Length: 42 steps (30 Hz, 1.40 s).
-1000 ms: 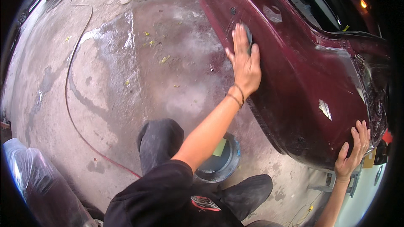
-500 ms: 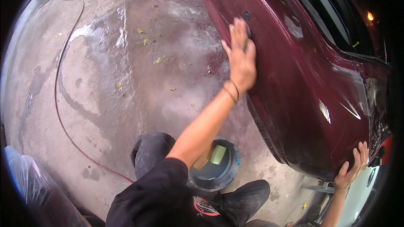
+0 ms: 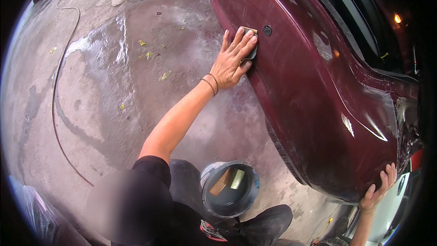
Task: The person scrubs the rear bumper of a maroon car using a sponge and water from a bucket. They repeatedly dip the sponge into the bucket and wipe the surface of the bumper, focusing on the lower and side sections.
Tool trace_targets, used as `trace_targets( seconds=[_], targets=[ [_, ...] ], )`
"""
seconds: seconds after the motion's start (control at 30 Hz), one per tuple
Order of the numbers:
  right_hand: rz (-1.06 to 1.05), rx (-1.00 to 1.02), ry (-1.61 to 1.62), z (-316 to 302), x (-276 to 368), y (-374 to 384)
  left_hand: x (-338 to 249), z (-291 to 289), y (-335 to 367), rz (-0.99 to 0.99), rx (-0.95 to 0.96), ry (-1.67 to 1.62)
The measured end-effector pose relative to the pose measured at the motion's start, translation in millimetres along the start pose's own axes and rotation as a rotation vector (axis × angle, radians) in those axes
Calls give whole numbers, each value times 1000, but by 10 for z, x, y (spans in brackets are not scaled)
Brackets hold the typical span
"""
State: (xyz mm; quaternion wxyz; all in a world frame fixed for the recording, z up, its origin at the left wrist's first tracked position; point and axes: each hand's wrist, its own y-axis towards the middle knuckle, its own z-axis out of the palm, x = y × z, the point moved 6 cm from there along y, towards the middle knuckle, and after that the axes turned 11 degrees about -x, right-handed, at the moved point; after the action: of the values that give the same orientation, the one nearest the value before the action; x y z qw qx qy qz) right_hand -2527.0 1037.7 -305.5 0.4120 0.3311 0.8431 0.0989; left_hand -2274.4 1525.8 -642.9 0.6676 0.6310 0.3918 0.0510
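Observation:
Under the fingers of my left hand is a dark grey sanding pad with a thin yellowish edge. The hand presses it flat against the maroon car bumper, near its lower left edge. Just right of the pad sits a small round black sensor in the bumper. My right hand rests with fingers spread on the bumper's near right corner and holds nothing. Pale light streaks, probably reflections, show on the glossy surface.
A round bucket of dark water stands between my knees, with a tan block and a pale green block in it. A hose curves over the stained concrete floor. Clear plastic sheeting hangs at lower left.
My left hand has moved left toward the bumper's lower edge, and the sanding pad shows more plainly. The view has shifted, uncovering more of the bucket. My right hand stays on the corner.

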Motion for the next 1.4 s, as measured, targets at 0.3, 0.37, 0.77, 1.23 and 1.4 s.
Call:
trace_targets(
  seconds=[0.3, 0.37, 0.77, 1.23, 1.4],
  targets=[
    [16, -21, 31, 81, -47, -40, -128, -113, 737, 54, -168, 6],
    [12, 4, -6, 9, -49, -98, -411, 229, 84, -178, -181, -31],
    [17, -15, 32, 92, -53, -90, 65, 235, 433, -816, -361, -162],
    [18, -10, 32, 88, -112, -107, 743, -48, 586, -722, -122, 77],
    [12, 41, 10, 13, -130, -234, -1203, 502, -590, -696, -49, -15]
  ],
)
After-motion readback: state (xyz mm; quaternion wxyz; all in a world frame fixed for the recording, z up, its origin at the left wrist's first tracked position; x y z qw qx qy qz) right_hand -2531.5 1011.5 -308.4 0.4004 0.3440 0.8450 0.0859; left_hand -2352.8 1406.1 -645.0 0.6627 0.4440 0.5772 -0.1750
